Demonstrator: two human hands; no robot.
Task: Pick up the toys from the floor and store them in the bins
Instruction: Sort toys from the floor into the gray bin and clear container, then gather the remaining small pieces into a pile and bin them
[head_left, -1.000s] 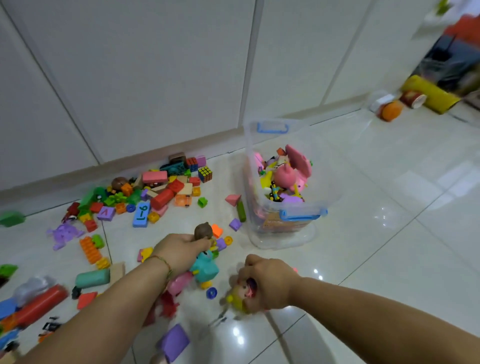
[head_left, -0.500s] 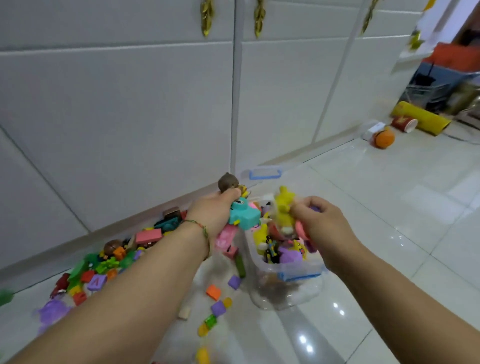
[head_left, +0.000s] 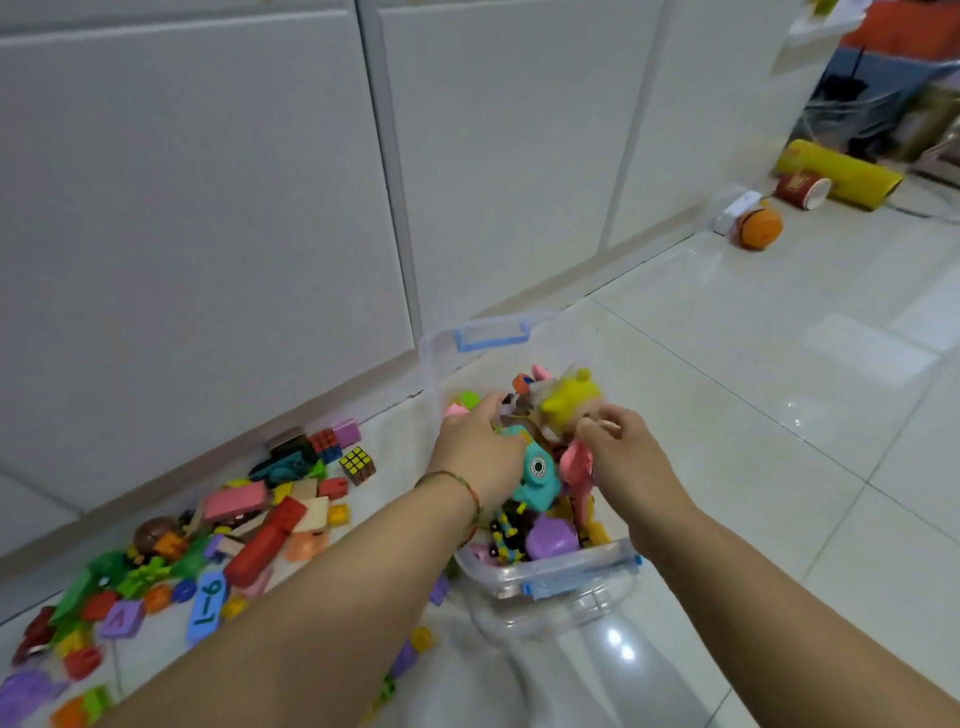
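Both hands have moved forward since 0.5 s ago and are now directly over the clear plastic bin with blue handles (head_left: 491, 335), which stands on the white tiled floor (head_left: 753, 415) near the white cabinet doors (head_left: 208, 208). The left hand (head_left: 475, 452) has its fingers stretched out and relaxed. It rests against the teal plastic animal toy (head_left: 540, 478), which lies inside the bin on top of other toys. The right hand (head_left: 623, 452) has its fingers curled, and the yellow fuzzy toy (head_left: 569, 400) is just at its fingertips above the bin; I cannot tell if the fingers pinch it or not. To the left of the bin, 1 pile of colourful building blocks (head_left: 249, 530) lies on the floor, with a small puzzle cube (head_left: 357, 462) beside it. Far away on the right lies an orange round toy (head_left: 758, 228).
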